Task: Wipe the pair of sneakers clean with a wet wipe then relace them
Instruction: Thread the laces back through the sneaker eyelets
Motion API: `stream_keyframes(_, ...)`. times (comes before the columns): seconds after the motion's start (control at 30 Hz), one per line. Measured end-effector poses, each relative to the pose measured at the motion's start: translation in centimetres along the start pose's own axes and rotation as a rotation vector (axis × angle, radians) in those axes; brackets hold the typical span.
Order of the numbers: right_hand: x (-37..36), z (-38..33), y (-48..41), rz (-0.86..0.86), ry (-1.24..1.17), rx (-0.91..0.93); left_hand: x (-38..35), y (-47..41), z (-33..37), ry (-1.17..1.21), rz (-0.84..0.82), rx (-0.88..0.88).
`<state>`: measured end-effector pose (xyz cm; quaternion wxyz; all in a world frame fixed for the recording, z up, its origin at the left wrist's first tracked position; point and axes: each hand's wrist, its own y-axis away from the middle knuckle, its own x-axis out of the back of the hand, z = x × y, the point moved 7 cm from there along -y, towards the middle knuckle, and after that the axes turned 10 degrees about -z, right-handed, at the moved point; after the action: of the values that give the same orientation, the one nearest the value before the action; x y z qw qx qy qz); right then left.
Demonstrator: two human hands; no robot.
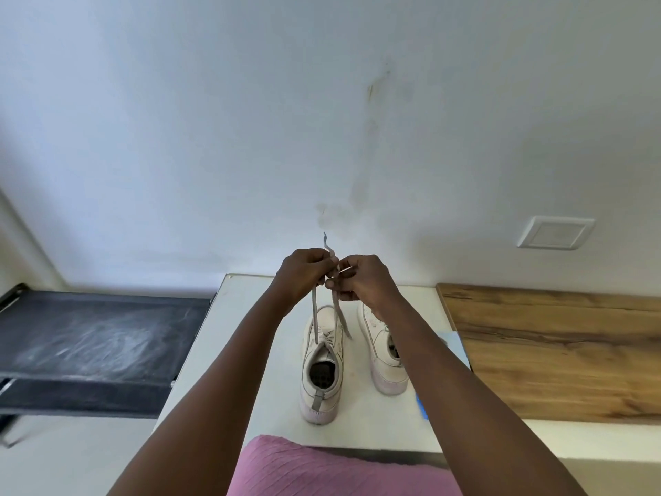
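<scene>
Facing a stained wall (pixel 368 137), sneakers (pixel 320 366) stand on a white table (pixel 246 338).

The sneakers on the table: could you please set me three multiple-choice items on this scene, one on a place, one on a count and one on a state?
1. The left sneaker and right sneaker stand on: A the white table; B the wooden counter; C the floor.
2. How many sneakers are in view? A one; B three; C two.
3. The left hand and right hand: A lie flat on the table; B pinch the lace; C hold a wipe.

Answers:
1 A, both soles rest on the white top.
2 C, one pair stands side by side.
3 B, the fingers of both hands curl round the lace ends, held above the left sneaker.
</scene>
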<state>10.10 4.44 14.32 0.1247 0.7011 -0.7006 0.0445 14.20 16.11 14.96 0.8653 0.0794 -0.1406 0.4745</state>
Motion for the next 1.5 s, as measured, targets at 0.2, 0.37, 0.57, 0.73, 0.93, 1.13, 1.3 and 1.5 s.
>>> stream_keyframes(0.2, 0.1, 0.3, -1.2, 0.112, 0.400, 0.054, -0.1, 0.1, -0.6, 0.042, 0.003, -0.062)
stream_keyframes(0.37, -0.7, 0.7, -1.2, 0.081, 0.164, 0.017, -0.3, -0.6, -1.2, 0.160, -0.012, -0.075)
stream_keyframes(0.57, -0.4, 2.6, -1.5, 0.136, -0.426, -0.079, 0.1, -0.5, -1.8, 0.365, 0.032, -0.018)
stream_keyframes(0.73, 0.2, 3.2, -1.3, 0.328, -0.905, 0.004, -0.8, -0.5, -3.4, 0.664, 0.017, 0.030)
stream_keyframes(0.93, 2.2, 6.0, -1.0, 0.564, -1.083, -0.018, -0.9, -0.1, -7.5, 1.198, 0.114, 0.117)
stream_keyframes(1.13, 5.2, 6.8, 1.0, 0.428, 0.478, 0.081, 1.1, 1.0, -12.7, 0.991, 0.315, 0.187)
stream_keyframes(1.3, 5.8, 11.8, 0.8, 0.084, 0.924, -0.172, 3.4, 1.5, -14.0, -0.044, 0.179, 0.252)
stream_keyframes(1.5, 6.9, 13.1, 1.1, 0.057, 1.120, -0.249, 1.8, 1.2, -14.7, -0.512, -0.107, 0.289)
